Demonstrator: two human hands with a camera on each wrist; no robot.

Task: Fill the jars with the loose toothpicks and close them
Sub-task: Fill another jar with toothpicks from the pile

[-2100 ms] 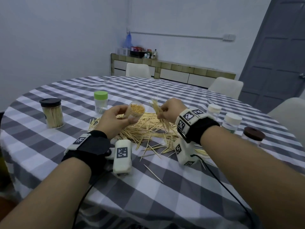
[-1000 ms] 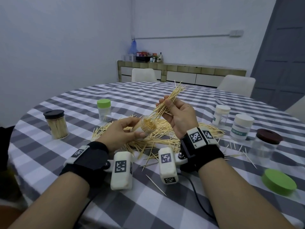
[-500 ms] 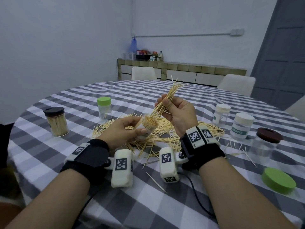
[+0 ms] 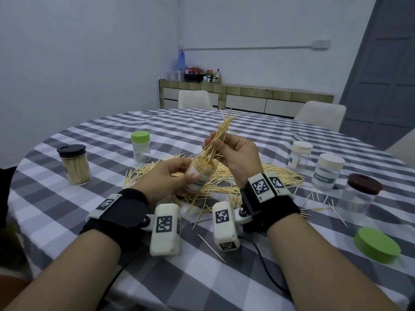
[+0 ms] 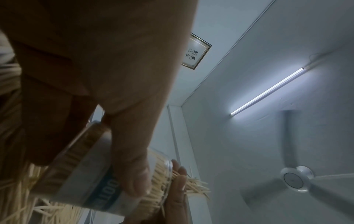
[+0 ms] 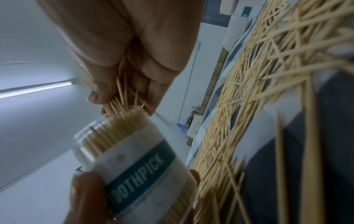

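My left hand (image 4: 188, 169) grips a clear jar (image 4: 200, 178) labelled TOOTHPICK, held tilted above the table with its mouth toward my right hand. The jar is packed with toothpicks and has no lid on. My right hand (image 4: 221, 145) pinches a bundle of toothpicks (image 4: 222, 131) that fans up and away, its lower ends at the jar's mouth. In the right wrist view the bundle's tips (image 6: 118, 101) touch the packed toothpicks at the mouth of the jar (image 6: 138, 163). In the left wrist view my thumb lies across the jar (image 5: 90, 181). A pile of loose toothpicks (image 4: 226, 182) lies under both hands.
The checked table holds a full black-lidded jar (image 4: 75, 164) at the left and a green-lidded jar (image 4: 140, 146) behind it. Two white-lidded jars (image 4: 299, 156) (image 4: 328, 173) and a brown-lidded jar (image 4: 359, 195) stand at the right. A loose green lid (image 4: 377, 244) lies near right.
My right hand lifted a bundle from the pile, turned palm up and brought its lower ends down to the jar's mouth. My left hand tipped the jar more upright.
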